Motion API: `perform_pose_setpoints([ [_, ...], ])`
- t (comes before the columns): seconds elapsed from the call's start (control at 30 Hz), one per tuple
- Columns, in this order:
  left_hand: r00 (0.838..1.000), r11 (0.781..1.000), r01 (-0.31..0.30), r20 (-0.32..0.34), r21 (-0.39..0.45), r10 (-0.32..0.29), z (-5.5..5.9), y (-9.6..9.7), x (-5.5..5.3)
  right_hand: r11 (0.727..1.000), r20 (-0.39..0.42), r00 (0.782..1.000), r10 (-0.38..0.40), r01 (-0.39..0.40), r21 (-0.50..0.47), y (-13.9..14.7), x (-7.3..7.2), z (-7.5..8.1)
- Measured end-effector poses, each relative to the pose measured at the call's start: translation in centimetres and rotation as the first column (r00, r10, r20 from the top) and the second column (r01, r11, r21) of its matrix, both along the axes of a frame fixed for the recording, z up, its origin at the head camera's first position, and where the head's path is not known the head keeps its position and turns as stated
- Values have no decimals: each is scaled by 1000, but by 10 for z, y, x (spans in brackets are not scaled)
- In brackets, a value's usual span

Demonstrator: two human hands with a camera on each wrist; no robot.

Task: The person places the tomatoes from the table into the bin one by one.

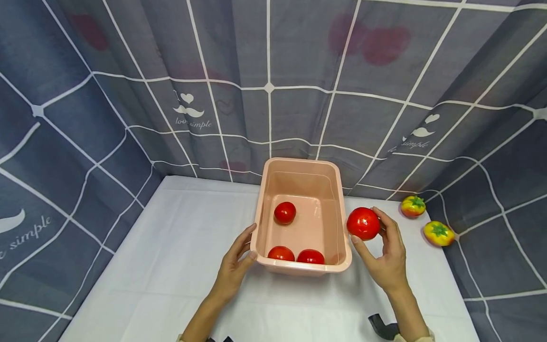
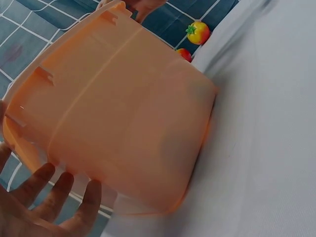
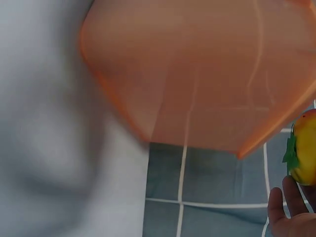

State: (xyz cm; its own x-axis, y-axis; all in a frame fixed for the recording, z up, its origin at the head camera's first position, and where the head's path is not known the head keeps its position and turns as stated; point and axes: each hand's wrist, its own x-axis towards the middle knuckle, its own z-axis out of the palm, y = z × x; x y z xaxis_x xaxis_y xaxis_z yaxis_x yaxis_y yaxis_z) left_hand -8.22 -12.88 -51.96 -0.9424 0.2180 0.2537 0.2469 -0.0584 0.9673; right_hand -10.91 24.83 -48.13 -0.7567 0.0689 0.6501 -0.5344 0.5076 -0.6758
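A pink plastic basin [image 1: 305, 268] stands on the white table, with three red tomatoes inside. One tomato [image 1: 285, 213] lies mid-floor; the second tomato [image 1: 280, 253] and the third tomato [image 1: 311, 256] are by the near wall, partly hidden by the rim. My left hand [image 1: 234, 266] touches the basin's left side, its fingers fairly straight and spread against the wall in the left wrist view. Just outside the right rim, my right hand [image 1: 386, 256] holds another tomato [image 1: 363, 223] between thumb and fingers. It looks red from above; the right wrist view shows its yellow side and green leaves [image 3: 291, 152].
Two yellow-red tomatoes with green leaves, a far tomato [image 1: 412, 206] and a nearer tomato [image 1: 438, 233], lie by the table's right edge. Grey checked curtains [image 1: 239, 109] hang behind and along both sides. A black curved piece [image 1: 382, 327] shows beside my right wrist.
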Motion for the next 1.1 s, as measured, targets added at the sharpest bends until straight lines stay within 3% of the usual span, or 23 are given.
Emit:
perform_pose_setpoints([
  [0.5, 1000, 1000, -13, -15, -14, 13, 0, 0, 0, 996, 9, 996, 84, -84, 30, -26, 6, 3],
  [1.1, 1000, 1000, -16, -8, -24, 16, -2, 0, 1, 994, -8, 994, 110, -110, 28, -30, 5, -3],
])
